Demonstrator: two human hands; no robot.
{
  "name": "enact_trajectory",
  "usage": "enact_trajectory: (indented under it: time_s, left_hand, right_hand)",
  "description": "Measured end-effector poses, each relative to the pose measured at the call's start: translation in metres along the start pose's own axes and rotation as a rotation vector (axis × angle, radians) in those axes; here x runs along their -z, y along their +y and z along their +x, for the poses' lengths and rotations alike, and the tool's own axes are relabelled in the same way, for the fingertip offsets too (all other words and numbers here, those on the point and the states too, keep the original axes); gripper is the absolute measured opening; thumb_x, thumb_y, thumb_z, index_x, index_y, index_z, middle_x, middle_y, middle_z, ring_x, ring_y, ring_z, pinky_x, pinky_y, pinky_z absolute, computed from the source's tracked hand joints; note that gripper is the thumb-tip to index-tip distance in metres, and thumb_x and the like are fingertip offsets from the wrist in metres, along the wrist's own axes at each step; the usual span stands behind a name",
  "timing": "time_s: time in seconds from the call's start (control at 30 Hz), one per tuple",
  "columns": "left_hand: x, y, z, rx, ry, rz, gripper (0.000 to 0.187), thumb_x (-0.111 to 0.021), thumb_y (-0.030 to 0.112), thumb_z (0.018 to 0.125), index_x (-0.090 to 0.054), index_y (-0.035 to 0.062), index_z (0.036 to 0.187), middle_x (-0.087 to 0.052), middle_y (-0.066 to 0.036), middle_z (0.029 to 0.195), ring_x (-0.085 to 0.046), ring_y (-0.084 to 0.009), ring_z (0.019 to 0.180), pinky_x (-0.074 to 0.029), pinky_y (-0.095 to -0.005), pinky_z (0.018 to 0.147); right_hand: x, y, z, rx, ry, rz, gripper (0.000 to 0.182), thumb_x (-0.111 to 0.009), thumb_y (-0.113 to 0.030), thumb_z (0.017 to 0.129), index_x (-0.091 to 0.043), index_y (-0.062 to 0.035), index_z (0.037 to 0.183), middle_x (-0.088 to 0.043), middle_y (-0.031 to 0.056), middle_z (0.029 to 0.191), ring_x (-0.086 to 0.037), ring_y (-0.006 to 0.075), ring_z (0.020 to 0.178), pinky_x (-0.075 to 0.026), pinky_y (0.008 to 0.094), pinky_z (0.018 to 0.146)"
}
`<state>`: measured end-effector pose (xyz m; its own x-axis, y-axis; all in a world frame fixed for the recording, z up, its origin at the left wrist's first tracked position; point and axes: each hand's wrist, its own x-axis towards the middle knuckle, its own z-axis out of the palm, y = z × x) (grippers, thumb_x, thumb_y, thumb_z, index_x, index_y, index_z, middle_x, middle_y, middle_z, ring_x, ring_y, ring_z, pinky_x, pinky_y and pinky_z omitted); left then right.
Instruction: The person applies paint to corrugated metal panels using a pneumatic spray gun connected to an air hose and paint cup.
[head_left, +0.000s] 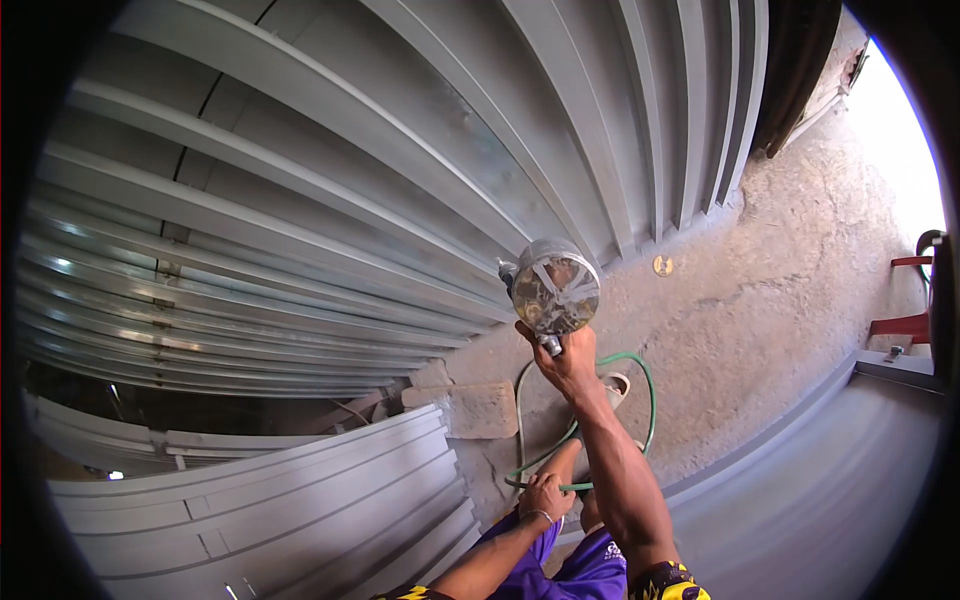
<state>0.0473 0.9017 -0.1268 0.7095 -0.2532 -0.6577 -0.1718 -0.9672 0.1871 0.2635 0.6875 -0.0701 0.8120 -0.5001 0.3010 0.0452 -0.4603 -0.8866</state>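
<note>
— The setting? Grey ribbed panels (330,200) above and left of the hands, rough concrete floor (780,280) beyond.

— The hands? Right hand (568,365) grips a metal-cupped spray gun (553,288) overhead; left hand (546,497) clasps the green hose (640,370) below.

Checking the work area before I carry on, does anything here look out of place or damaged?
Nothing looks damaged. The green hose lies in a loose loop on the ground, running under the right hand holding the spray gun; the left hand grips it lower down.
</note>
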Motion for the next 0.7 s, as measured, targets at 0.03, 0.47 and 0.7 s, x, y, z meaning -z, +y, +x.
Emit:
enact_trajectory:
  time_s: [0.03,0.47,0.7]
  left_hand:
    - [-0.006,-0.004,0.002,-0.021,0.02,-0.004,0.033,-0.076,0.037,0.08,-0.07,0.0069,0.093,-0.07,-0.016,0.109,-0.064,-0.038,0.112,-0.05,-0.0506,0.103]
    - [-0.006,-0.003,0.003,-0.06,0.059,0.013,0.034,-0.075,0.037,0.077,-0.069,0.0051,0.086,-0.07,-0.019,0.101,-0.066,-0.0393,0.102,-0.052,-0.049,0.097]
    - [-0.025,-0.018,0.009,-0.078,0.055,0.055,0.034,-0.074,0.038,0.077,-0.071,0.0062,0.088,-0.071,-0.018,0.106,-0.066,-0.0407,0.107,-0.055,-0.0509,0.094]
  right_hand:
    - [-0.004,0.006,-0.001,-0.01,-0.002,0.005,0.032,-0.076,-0.012,0.074,-0.065,-0.0068,0.103,-0.067,0.0171,0.087,-0.067,0.0411,0.081,-0.054,0.0493,0.069]
    - [-0.023,0.059,-0.042,-0.149,-0.04,-0.054,0.031,-0.08,-0.017,0.077,-0.064,-0.0077,0.103,-0.069,0.0175,0.089,-0.068,0.0417,0.081,-0.054,0.0485,0.068]
    - [-0.035,0.098,-0.062,-0.217,-0.006,-0.151,0.037,-0.083,-0.028,0.082,-0.062,-0.0081,0.104,-0.069,0.0185,0.083,-0.068,0.0433,0.075,-0.053,0.0513,0.066]
